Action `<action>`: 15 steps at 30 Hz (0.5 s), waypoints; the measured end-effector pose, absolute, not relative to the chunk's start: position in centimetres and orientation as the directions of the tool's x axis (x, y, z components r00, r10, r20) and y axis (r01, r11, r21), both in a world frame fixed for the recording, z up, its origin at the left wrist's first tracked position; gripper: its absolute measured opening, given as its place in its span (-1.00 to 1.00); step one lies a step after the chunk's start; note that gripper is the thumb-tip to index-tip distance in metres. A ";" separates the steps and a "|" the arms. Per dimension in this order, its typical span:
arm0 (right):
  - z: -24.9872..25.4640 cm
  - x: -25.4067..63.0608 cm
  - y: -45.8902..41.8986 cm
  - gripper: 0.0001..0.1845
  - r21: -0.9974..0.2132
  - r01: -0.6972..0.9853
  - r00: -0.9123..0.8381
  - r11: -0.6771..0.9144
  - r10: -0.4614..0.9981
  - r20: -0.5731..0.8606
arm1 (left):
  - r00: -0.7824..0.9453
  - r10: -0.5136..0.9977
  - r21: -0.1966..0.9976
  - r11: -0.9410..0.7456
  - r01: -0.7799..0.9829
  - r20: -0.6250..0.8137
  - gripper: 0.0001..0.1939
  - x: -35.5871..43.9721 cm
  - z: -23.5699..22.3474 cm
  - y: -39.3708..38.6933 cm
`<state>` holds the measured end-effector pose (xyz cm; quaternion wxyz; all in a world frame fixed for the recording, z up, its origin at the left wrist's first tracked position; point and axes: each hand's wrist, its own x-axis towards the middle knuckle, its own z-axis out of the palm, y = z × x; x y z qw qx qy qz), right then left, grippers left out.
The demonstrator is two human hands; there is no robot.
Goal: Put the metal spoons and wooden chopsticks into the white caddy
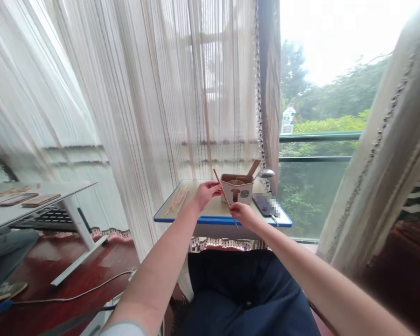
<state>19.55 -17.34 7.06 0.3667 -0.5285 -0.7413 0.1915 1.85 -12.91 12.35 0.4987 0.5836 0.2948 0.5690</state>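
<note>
A thin brown wooden chopstick (225, 193) slants across the front of a white and brown box (227, 196) on the small table. My right hand (243, 213) pinches it near its lower end. Higher up, the fingers of my left hand (209, 193) are pinched together against the same chopstick. Several pale thin sticks (178, 200) lie on the table to the left of my left hand. Out of the box stick a ladle (266, 173) with a metal bowl and a flat wooden piece (254, 168).
The small table (210, 219) has a blue edge. A phone (264, 205) with a cable lies right of the box. Sheer curtains (182, 93) hang behind. At left, another table (73, 186) bears wooden pieces, with a person's leg (10, 252) beside it. A bottle (288, 120) stands by the window.
</note>
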 end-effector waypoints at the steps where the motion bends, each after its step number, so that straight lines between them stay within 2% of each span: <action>1: 7.7 20.2 -17.5 -0.86 -0.667 0.646 -0.164 0.370 0.921 0.352 | 0.199 0.898 0.913 -0.352 -0.208 0.392 -0.70 2.9 13.1 -13.1; 5: 10.4 22.4 -17.3 -0.83 -0.675 0.639 -0.099 0.370 0.909 0.405 | 0.263 0.854 0.893 -0.423 -0.153 0.450 -0.68 6.4 15.7 -13.2; 8: 11.8 23.7 -16.8 -0.83 -0.679 0.629 -0.065 0.379 0.896 0.440 | 0.309 0.845 0.899 -0.418 -0.129 0.437 -0.65 8.2 16.8 -12.8; 12: 12.7 25.1 -15.7 -0.85 -0.683 0.596 -0.079 0.422 0.877 0.473 | 0.275 0.861 0.904 -0.410 -0.124 0.428 -0.63 9.8 17.5 -11.3; 15: 13.2 25.9 -14.1 -0.86 -0.762 0.489 -0.080 0.426 0.891 0.447 | 0.209 0.867 0.891 -0.428 -0.154 0.452 -0.65 11.0 17.8 -10.0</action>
